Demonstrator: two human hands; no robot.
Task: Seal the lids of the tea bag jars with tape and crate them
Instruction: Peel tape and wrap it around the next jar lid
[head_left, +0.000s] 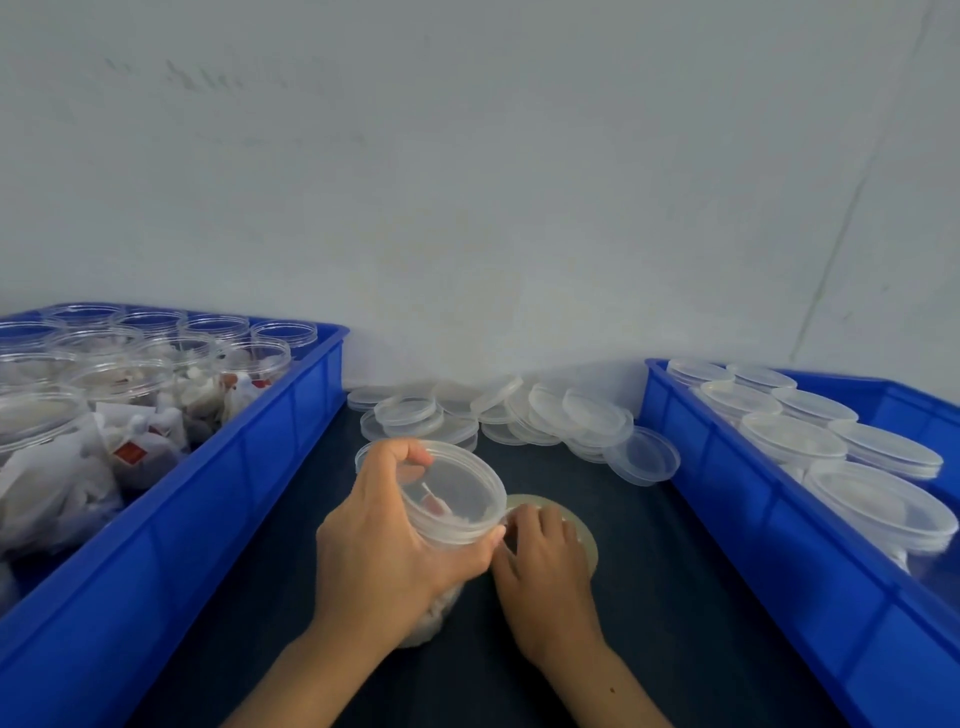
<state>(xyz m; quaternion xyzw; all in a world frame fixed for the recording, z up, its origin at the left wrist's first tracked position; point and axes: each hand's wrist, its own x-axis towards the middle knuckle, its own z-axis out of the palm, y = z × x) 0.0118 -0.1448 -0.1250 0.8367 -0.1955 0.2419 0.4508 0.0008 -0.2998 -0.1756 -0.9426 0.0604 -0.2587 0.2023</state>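
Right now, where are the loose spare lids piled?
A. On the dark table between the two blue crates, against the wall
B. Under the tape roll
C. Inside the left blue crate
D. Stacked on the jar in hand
A: the loose lids lie heaped on the dark table between the left crate and the right crate, beyond the jar that the left hand grips.

Left hand (384, 535) is raised from the lower centre with fingers and thumb curled in a wide grasp, forearm bare. Right hand (545, 561) is set just beside it, fingers bent and fingertips (511, 519) directed toward the left thumb.
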